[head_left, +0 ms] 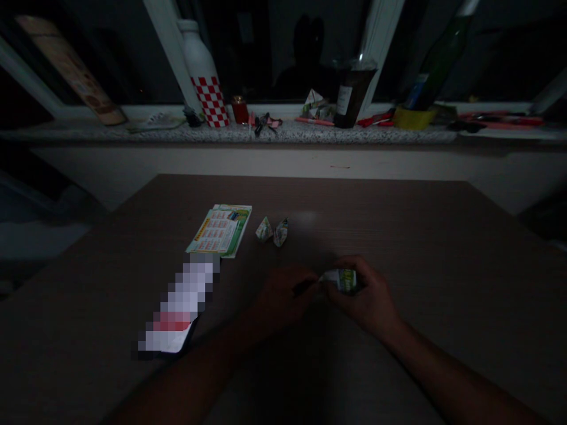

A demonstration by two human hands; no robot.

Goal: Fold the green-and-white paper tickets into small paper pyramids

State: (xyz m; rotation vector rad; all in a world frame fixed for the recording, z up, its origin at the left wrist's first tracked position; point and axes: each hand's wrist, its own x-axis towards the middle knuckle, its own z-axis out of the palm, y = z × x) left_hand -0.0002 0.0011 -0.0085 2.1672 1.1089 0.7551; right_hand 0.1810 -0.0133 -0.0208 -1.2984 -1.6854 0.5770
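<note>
A small piece of folded printed paper (346,280), white with green and dark print, is held between my two hands above the table. My right hand (370,292) curls around its right side, thumb below and fingers above. At its left tip my left hand (287,292) pinches the paper with thumb and forefinger; shadow hides the other fingers. Just beyond my left hand stand two small folded paper shapes (264,229) side by side. Further left lies a stack of printed paper sheets (219,230) with rows of red figures on top.
A phone (179,313) with a lit, blurred screen lies on the brown table (398,218), left of my left forearm. Behind the table, the stone windowsill (292,134) bears a red-checked white bottle (206,82), a dark plastic cup (349,94), a yellow tape roll (413,118) and a green bottle (445,56).
</note>
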